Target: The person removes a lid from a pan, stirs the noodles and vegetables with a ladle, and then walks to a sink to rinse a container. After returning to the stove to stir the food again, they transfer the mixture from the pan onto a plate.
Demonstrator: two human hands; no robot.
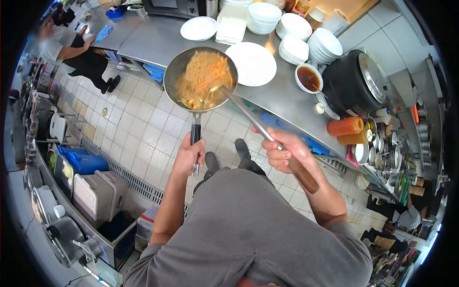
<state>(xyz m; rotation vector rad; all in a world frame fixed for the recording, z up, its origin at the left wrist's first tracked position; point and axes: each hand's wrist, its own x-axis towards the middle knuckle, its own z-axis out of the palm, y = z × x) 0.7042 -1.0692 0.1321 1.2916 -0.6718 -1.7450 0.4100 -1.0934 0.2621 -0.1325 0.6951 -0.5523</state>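
My left hand (188,155) is closed around the black handle of a frying pan (169,91). Fried noodles (203,71) with orange carrot strips fill the pan, which is tilted at the counter's edge beside a large white plate (253,64). My right hand (284,146) grips a long-handled cooking utensil (248,115) with a metal shaft and a wooden handle end. Its working end is in the noodles, mostly hidden by them.
Along the steel counter (148,40) stand stacked white bowls (264,19), a bowl of brown sauce (308,78), a black soup warmer (349,81) and squeeze bottles (345,126). Lower left are grey bins (98,196). A person (79,52) stands at the counter's far left.
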